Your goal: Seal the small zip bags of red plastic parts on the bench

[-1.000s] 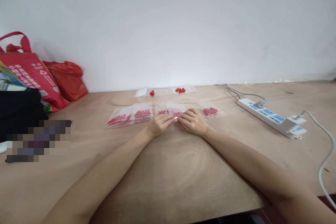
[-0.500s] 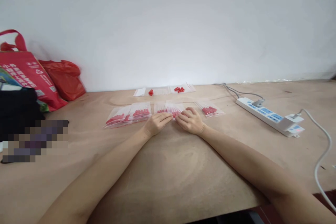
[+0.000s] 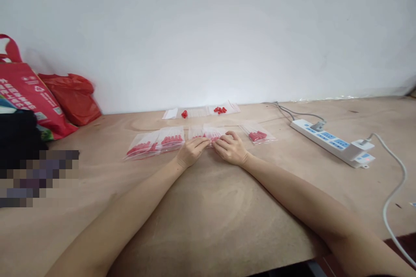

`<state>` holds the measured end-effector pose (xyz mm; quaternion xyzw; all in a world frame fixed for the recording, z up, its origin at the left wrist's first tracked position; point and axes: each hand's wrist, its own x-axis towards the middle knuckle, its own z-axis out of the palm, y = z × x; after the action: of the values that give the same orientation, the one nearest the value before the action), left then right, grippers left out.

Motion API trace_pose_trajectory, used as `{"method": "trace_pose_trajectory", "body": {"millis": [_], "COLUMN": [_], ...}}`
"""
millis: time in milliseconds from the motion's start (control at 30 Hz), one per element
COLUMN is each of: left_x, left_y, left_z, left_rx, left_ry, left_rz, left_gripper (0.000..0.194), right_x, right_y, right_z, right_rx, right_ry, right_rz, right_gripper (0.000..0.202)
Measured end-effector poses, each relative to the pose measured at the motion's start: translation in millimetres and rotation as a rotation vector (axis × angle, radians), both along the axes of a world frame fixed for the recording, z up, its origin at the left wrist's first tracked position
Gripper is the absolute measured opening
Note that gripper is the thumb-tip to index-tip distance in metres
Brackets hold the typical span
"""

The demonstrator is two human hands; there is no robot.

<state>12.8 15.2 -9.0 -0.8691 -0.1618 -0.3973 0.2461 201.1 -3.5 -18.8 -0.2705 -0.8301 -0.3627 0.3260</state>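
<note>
My left hand [image 3: 191, 150] and my right hand [image 3: 230, 148] meet at the near edge of a small clear zip bag of red pieces [image 3: 211, 132] lying on the wooden table [image 3: 208, 207]. The fingertips of both hands pinch that edge. To its left lie two filled bags [image 3: 156, 142], overlapping each other. One more filled bag [image 3: 258, 133] lies to the right of my right hand. Farther back, near the wall, flat clear bags lie with a single red piece [image 3: 184, 114] and a small cluster of loose red pieces [image 3: 220, 110].
A white power strip [image 3: 331, 143] with plugs and grey cables lies at the right; a cable [image 3: 393, 194] curves to the table's front edge. A red tote bag [image 3: 29, 95], a red plastic bag [image 3: 73, 95] and a black item [image 3: 17, 138] stand at the left.
The view has shifted slightly; both hands stay on the same bag, their fingers working along its near edge.
</note>
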Motion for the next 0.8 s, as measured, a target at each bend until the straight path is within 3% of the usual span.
{"method": "trace_pose_trajectory", "body": {"millis": [533, 800], "left_x": [0.6, 2.4], "left_y": [-0.4, -1.6], "left_z": [0.4, 3.0], "left_rx": [-0.024, 0.024], "left_ry": [0.043, 0.051], "left_rz": [-0.030, -0.075], "left_gripper": [0.018, 0.017], "right_x": [-1.2, -0.6], "right_y": [-2.0, -4.6], "right_z": [2.4, 3.7], "right_rx": [-0.084, 0.075], "right_ry": [0.036, -0.066], "right_rz": [0.001, 0.001], "right_gripper": [0.021, 0.024]}}
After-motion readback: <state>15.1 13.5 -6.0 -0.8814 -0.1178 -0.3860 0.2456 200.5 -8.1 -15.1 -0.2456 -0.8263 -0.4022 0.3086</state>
